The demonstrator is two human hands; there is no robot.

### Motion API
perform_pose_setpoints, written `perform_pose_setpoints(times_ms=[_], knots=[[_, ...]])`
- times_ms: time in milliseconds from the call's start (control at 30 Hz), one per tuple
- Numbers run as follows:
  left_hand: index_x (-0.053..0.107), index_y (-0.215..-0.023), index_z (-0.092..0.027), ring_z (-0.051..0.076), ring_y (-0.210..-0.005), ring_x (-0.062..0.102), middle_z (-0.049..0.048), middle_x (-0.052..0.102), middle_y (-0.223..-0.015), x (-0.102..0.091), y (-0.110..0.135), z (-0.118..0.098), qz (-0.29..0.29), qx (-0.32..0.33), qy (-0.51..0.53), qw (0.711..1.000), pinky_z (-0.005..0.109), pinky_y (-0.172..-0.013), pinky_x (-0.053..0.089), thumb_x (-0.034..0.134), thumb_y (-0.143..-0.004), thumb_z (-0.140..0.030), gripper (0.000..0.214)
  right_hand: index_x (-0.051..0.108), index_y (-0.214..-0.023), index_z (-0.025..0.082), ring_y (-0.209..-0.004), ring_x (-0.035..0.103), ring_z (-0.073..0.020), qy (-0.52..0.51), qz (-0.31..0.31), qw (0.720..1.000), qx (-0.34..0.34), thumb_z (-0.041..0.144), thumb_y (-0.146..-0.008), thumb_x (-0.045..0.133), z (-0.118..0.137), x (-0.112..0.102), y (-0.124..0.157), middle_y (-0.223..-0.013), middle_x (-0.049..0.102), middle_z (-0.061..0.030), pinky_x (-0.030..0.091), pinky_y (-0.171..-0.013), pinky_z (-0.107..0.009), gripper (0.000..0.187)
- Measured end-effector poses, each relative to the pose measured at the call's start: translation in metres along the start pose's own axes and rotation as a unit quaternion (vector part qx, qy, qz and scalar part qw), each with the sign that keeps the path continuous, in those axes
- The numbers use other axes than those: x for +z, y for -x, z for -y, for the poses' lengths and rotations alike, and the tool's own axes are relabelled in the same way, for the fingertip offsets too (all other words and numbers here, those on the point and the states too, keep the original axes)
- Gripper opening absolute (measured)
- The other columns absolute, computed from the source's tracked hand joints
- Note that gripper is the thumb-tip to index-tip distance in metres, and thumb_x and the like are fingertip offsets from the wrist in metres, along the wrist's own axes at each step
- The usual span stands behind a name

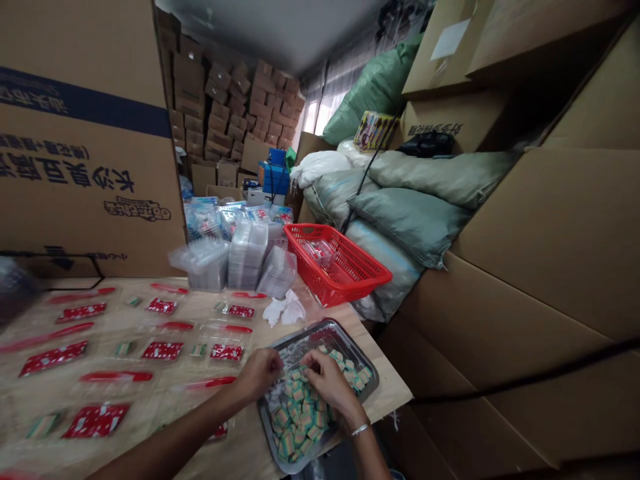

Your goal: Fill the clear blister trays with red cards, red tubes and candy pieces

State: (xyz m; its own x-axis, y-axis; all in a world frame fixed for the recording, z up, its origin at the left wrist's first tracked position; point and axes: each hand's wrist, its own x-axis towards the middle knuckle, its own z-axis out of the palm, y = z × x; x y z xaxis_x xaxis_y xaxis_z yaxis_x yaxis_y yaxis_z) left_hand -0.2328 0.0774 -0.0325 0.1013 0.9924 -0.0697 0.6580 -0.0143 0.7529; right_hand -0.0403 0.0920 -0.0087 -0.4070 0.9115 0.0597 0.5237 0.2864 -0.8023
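Observation:
A metal tray (336,326) on the table corner holds a heap of small green-and-tan striped blocks (300,420). My left hand (261,375) is over the tray's left edge, its fingers curled together. Over the blocks, my right hand (327,379) pinches with thumb and forefinger, close to the left fingertips. Whatever either hand holds is too small or hidden to make out. A metal band (361,429) circles my right wrist. To the left lie rows of clear plastic trays, with red plastic sticks (117,377), red packets with white spots (163,350) and single striped blocks (125,348).
Crumpled white tissue (285,309) lies behind the metal tray. Stacks of clear plastic trays (246,257) and a red basket (327,293) stand at the table's back. A large carton (85,220) rises at left; stuffed sacks (410,217) and cartons (550,220) crowd the right.

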Motion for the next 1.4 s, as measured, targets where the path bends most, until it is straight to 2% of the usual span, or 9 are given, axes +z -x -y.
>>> perform_pose_setpoints(times_ms=[233, 467, 533, 700, 933, 1100, 1200, 1333, 1400], knots=[[0.061, -0.063, -0.014, 0.011, -0.053, 0.046, -0.0044, 0.054, -0.053, -0.022, 0.007, 0.008, -0.004, -0.029, 0.102, 0.994, 0.021, -0.051, 0.032, 0.056, -0.058, -0.016, 0.007, 0.066, -0.077, 0.018, -0.071, 0.058, -0.0146, 0.104, 0.105, 0.989, -0.022, 0.004, -0.065, 0.053, 0.024, 0.017, -0.018, -0.071, 0.065, 0.0008, 0.037, -0.063, -0.021, 0.023], [0.057, -0.056, -0.016, 0.011, -0.052, 0.045, -0.0046, 0.052, -0.051, -0.03, 0.022, 0.013, -0.053, -0.05, 0.202, 0.977, 0.022, -0.051, 0.032, 0.059, -0.052, -0.021, 0.007, 0.063, -0.07, 0.015, -0.074, 0.055, -0.0162, 0.159, 0.1, 0.982, -0.018, -0.002, -0.059, 0.051, 0.033, 0.024, -0.023, -0.078, 0.062, -0.0035, 0.035, -0.066, -0.024, 0.023], [0.055, -0.057, -0.016, 0.011, -0.052, 0.046, -0.0041, 0.052, -0.052, -0.03, 0.027, 0.013, -0.064, -0.058, 0.243, 0.966, 0.023, -0.052, 0.034, 0.06, -0.052, -0.024, 0.01, 0.061, -0.072, 0.016, -0.071, 0.054, -0.0144, 0.114, 0.109, 0.987, -0.016, 0.003, -0.063, 0.052, 0.036, 0.025, -0.017, -0.073, 0.06, -0.0007, 0.036, -0.063, -0.022, 0.018], [0.056, -0.061, -0.016, 0.011, -0.05, 0.049, -0.0039, 0.053, -0.051, -0.028, 0.041, 0.008, -0.067, -0.08, 0.344, 0.933, 0.024, -0.052, 0.038, 0.066, -0.052, -0.04, 0.027, 0.059, -0.07, 0.017, -0.057, 0.049, -0.0106, -0.169, 0.118, 0.978, 0.002, 0.018, -0.069, 0.055, 0.048, 0.045, -0.009, -0.06, 0.055, 0.0045, 0.035, -0.054, -0.02, 0.005], [0.065, -0.062, -0.013, 0.009, -0.052, 0.052, -0.0019, 0.062, -0.054, -0.052, 0.067, 0.019, -0.066, -0.099, 0.497, 0.86, 0.022, -0.056, 0.039, 0.082, -0.041, -0.036, 0.035, 0.058, -0.071, 0.018, -0.064, 0.056, -0.0159, -0.175, 0.05, 0.983, -0.004, 0.027, -0.065, 0.061, 0.065, 0.081, -0.014, -0.066, 0.061, -0.0003, 0.041, -0.057, -0.024, 0.011], [0.065, -0.059, -0.014, 0.011, -0.051, 0.056, -0.0004, 0.064, -0.056, -0.087, 0.101, 0.047, -0.156, -0.138, 0.571, 0.794, 0.025, -0.058, 0.044, 0.086, -0.033, -0.036, 0.04, 0.065, -0.096, 0.019, -0.072, 0.062, -0.0225, -0.171, 0.11, 0.977, -0.068, 0.043, -0.073, 0.059, 0.097, 0.128, -0.024, -0.084, 0.068, -0.0072, 0.047, -0.066, -0.032, 0.033], [0.065, -0.061, -0.013, 0.011, -0.051, 0.055, 0.0005, 0.064, -0.056, -0.12, 0.139, 0.073, -0.228, -0.139, 0.548, 0.793, 0.026, -0.059, 0.044, 0.082, -0.039, -0.038, 0.037, 0.065, -0.096, 0.019, -0.073, 0.064, -0.0238, -0.17, 0.195, 0.958, -0.123, 0.042, -0.075, 0.057, 0.135, 0.172, -0.034, -0.083, 0.069, -0.0082, 0.048, -0.066, -0.033, 0.033], [0.065, -0.064, -0.016, 0.016, -0.059, 0.057, 0.0034, 0.065, -0.062, -0.167, 0.22, 0.114, -0.363, -0.159, 0.347, 0.85, 0.029, -0.063, 0.046, 0.07, -0.055, -0.042, 0.028, 0.066, -0.086, 0.017, -0.072, 0.065, -0.0216, -0.16, 0.296, 0.922, -0.19, 0.023, -0.072, 0.055, 0.191, 0.243, -0.054, -0.079, 0.07, -0.0063, 0.049, -0.066, -0.03, 0.018], [0.066, -0.073, -0.018, 0.022, -0.074, 0.06, 0.007, 0.068, -0.075, -0.185, 0.265, 0.138, -0.465, -0.183, 0.164, 0.851, 0.034, -0.072, 0.048, 0.062, -0.064, -0.043, 0.027, 0.065, -0.082, 0.016, -0.074, 0.065, -0.0201, -0.133, 0.294, 0.923, -0.211, 0.014, -0.068, 0.053, 0.215, 0.281, -0.074, -0.079, 0.07, -0.0059, 0.049, -0.067, -0.028, 0.018]])
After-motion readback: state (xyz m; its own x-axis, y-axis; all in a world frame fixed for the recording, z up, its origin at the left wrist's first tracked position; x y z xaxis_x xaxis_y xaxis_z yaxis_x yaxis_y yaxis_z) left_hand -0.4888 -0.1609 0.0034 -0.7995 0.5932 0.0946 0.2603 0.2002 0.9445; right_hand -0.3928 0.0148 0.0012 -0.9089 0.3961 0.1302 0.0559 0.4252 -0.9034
